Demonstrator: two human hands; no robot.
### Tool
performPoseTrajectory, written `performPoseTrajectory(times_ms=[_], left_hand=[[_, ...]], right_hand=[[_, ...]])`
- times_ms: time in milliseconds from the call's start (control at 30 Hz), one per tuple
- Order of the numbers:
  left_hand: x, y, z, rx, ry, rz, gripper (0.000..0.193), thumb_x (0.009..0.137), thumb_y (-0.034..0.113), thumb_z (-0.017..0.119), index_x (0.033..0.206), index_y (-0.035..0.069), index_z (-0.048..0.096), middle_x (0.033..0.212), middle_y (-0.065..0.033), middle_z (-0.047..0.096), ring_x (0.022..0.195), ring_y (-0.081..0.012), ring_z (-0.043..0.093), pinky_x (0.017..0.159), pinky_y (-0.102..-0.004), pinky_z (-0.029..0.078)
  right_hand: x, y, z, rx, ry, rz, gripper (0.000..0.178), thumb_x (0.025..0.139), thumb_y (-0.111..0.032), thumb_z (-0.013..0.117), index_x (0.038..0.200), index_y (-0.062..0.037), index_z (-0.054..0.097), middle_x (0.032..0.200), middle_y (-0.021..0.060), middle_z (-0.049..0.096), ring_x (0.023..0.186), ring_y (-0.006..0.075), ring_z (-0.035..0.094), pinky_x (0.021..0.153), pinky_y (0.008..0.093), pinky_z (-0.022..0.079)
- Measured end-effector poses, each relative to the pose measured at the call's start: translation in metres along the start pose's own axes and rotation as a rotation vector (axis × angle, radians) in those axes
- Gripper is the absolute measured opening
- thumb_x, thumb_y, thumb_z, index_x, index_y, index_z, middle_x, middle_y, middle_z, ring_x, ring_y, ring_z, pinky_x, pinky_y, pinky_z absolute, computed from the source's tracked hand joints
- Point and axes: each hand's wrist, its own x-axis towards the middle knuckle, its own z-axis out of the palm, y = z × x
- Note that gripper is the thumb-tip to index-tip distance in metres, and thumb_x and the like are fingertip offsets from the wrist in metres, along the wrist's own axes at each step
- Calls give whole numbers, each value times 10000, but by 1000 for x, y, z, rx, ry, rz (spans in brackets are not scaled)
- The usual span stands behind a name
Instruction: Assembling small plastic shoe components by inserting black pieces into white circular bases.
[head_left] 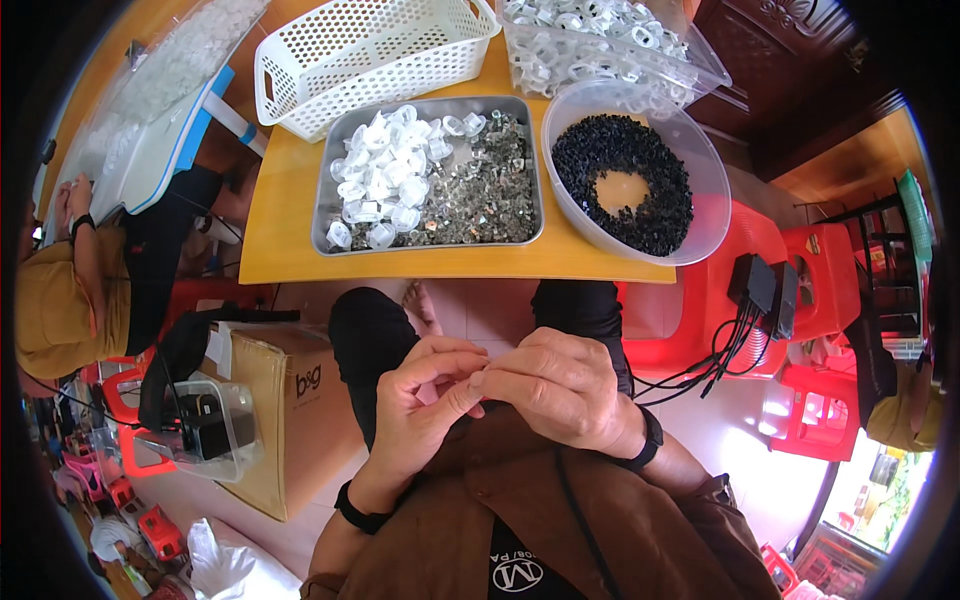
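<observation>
My left hand (425,392) and my right hand (560,385) meet above my lap, fingertips pinched together. Whatever lies between them is too small or too hidden to make out. In front of me on the yellow table stands a metal tray (440,246). White plastic ring-shaped parts (385,165) are heaped in its left half, and tiny greyish metal-like pieces (480,195) cover the right. Beside the tray, a round clear bowl (708,190) contains many small black pieces (640,160).
Behind the tray sit a white perforated basket (370,60) and a clear bin (610,50) of white parts. A cardboard box (290,410) is at my left. Red stools (740,290) and black cables (735,340) are at my right. Another person (75,290) sits far left.
</observation>
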Motion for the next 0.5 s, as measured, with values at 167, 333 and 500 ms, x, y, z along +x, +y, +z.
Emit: performPoseTrajectory(times_ms=[167,333,500], left_hand=[[-2,0,1,-19,67,-5,132,839,4,668,956,-56,654,1079,-112,550,819,-130,609,641,-235,554],[-3,-1,-3,33,88,25,120,826,-26,668,940,-57,647,1092,-121,536,846,-136,609,669,-237,555],[-4,-4,-1,193,157,161,128,806,-41,680,929,-48,647,1057,-114,549,856,-132,605,710,-230,540]], right_hand=[[3,-1,1,126,62,133,300,657,28,689,947,-42,667,914,87,655,687,218,626,586,309,522],[6,-5,-6,226,14,460,259,700,12,719,945,-57,672,870,76,645,703,230,625,586,327,515],[8,-6,-3,14,-14,248,246,679,30,735,906,-49,680,853,68,630,668,213,597,558,299,495]])
